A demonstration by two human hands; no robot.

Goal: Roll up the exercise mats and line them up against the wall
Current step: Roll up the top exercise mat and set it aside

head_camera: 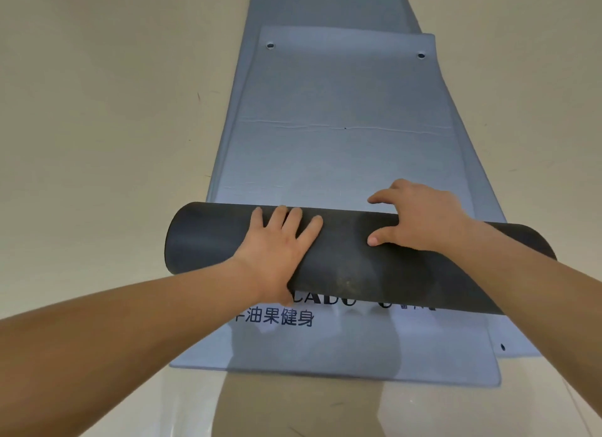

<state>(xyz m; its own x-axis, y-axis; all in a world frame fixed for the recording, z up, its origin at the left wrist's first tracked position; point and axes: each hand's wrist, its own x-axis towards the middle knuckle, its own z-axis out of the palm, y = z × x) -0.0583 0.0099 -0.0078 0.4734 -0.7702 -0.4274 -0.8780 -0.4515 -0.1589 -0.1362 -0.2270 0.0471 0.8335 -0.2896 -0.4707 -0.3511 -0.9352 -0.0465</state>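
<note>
A dark grey rolled mat (351, 260) lies crosswise on a stack of pale blue-grey exercise mats spread on a cream floor (97, 127). Its left end juts past the stack's edge and its right end runs under the person's right forearm.

The left hand (280, 241) lies flat on the near-left part of the roll, palm down. Its fingers (294, 220) are straight and slightly spread, pointing away from the person.

The right hand (420, 218) rests on the roll's top further right, arched over its curve. The thumb points left along the near side and the index finger reaches left along the far side (the remaining fingertips are hidden behind the hand, so how they lie cannot be told).

The roll sits on the topmost flat mat (342, 162), whose near end stretches towards the person with rounded corners. Dark printed lettering (280, 317) shows just in front of the roll, and the roll covers its upper line in part.

At the flat mat's far end are two metal eyelets (269, 45), one near each corner. The lower mats (325, 6) stick out beyond it at the far end and along the right side, where a small hole (502, 347) shows near the edge. A soft shadow (312, 355) falls across the near end of the mat and onto the floor.
</note>
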